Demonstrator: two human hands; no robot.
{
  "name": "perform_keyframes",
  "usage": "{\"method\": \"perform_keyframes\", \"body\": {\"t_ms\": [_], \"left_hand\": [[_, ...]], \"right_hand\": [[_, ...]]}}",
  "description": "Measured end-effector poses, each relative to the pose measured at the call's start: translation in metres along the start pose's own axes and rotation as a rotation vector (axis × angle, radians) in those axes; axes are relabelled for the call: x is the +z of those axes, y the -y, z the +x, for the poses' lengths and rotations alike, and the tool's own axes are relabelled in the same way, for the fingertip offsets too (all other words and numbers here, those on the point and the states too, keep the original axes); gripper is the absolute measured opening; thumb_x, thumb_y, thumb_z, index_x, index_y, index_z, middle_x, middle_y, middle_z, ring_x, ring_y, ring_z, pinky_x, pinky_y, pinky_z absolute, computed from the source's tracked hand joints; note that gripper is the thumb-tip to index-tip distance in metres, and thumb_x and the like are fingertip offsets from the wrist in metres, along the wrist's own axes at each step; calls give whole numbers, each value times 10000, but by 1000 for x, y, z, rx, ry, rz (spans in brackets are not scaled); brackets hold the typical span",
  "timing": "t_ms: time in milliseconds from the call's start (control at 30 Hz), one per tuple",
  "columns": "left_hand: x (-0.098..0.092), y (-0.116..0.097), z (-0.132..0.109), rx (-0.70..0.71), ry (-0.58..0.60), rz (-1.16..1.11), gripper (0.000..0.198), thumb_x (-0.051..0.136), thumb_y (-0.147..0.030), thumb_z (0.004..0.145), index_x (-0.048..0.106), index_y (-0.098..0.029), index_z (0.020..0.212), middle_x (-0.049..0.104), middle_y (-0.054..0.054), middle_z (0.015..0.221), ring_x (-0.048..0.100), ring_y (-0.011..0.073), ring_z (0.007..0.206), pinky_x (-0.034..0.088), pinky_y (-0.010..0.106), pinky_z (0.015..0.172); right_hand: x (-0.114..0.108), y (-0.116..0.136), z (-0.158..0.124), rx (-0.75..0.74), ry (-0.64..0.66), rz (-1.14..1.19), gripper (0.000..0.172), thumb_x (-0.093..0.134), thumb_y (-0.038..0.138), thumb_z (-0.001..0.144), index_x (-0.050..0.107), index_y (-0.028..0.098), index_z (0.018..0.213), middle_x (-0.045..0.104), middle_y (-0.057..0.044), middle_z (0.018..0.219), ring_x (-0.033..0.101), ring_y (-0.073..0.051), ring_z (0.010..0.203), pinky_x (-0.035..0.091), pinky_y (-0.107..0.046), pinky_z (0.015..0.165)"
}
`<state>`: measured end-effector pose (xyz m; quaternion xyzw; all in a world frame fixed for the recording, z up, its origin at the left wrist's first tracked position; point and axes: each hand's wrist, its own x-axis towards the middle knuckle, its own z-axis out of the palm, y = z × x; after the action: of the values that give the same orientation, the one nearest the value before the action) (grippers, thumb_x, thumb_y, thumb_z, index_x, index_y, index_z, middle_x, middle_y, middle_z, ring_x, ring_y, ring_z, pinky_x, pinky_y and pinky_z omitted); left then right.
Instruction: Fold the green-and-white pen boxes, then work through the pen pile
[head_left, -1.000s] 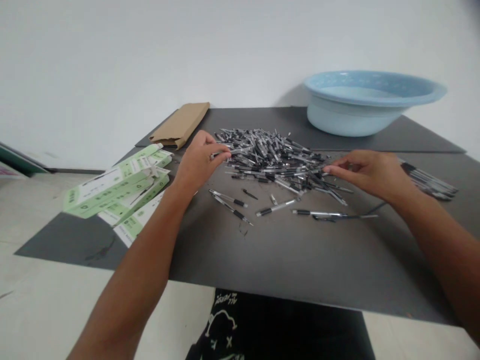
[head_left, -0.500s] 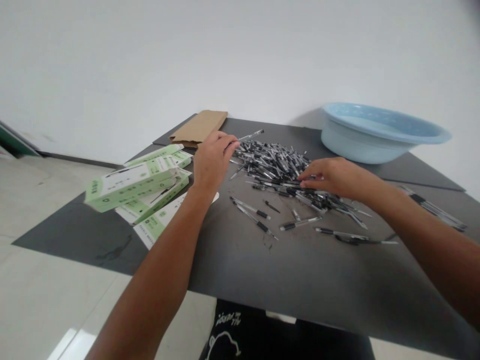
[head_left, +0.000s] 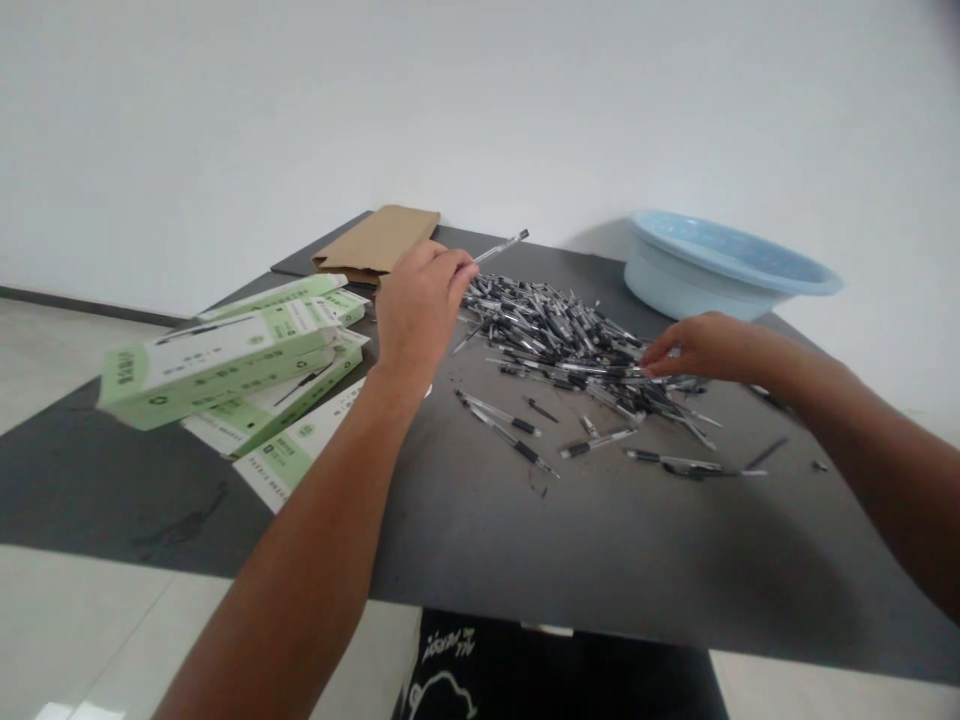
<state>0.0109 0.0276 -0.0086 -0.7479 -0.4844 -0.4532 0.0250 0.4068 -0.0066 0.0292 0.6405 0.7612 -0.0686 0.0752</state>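
A heap of clear pens with black grips [head_left: 555, 325] lies mid-table. Over its left edge, my left hand [head_left: 431, 290] is closed on a clear pen [head_left: 501, 246], whose dark end points up and to the right. My right hand [head_left: 694, 345] is at the heap's right side, its thumb and fingers pinched at the pens; what they hold, if anything, is too small to make out. Several loose pens [head_left: 510, 435] lie in front of the heap.
Green and white cartons [head_left: 217, 360] are stacked on the left. Behind them a brown paper envelope [head_left: 382, 238] lies flat. A light blue basin [head_left: 697, 275] stands at the back right of the dark table [head_left: 525, 560], near the wall.
The view has shifted. My right hand has moved right along the heap, away from its middle. My left hand still holds the pen, now raised slightly higher.
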Motion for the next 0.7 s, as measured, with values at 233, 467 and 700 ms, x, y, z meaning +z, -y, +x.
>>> {"method": "perform_keyframes", "body": {"t_ms": [233, 467, 700], "left_hand": [[-1, 0, 0, -3, -4, -45, 201, 564, -338, 1099, 740, -246, 1071, 680, 106, 1126, 625, 306, 1116, 489, 463, 944], [4, 2, -1, 32, -10, -4, 195, 570, -372, 1093, 736, -278, 1050, 709, 83, 1132, 638, 290, 1074, 503, 445, 886], [7, 4, -1, 34, 16, 8, 209, 568, -415, 1088, 740, -297, 1075, 720, 80, 1137, 634, 283, 1066, 508, 446, 865]], "right_hand": [[8, -19, -22, 74, 61, 38, 237, 785, 515, 833, 901, 313, 876, 861, -45, 856, 788, -289, 775, 553, -393, 716], [28, -24, -30, 76, 42, 92, 368, 717, 611, 877, 892, 289, 843, 847, -40, 794, 787, -293, 762, 527, -380, 700], [33, -26, -30, 32, -26, 110, 393, 775, 675, 789, 894, 304, 832, 815, 14, 718, 741, -226, 645, 511, -307, 617]]}}
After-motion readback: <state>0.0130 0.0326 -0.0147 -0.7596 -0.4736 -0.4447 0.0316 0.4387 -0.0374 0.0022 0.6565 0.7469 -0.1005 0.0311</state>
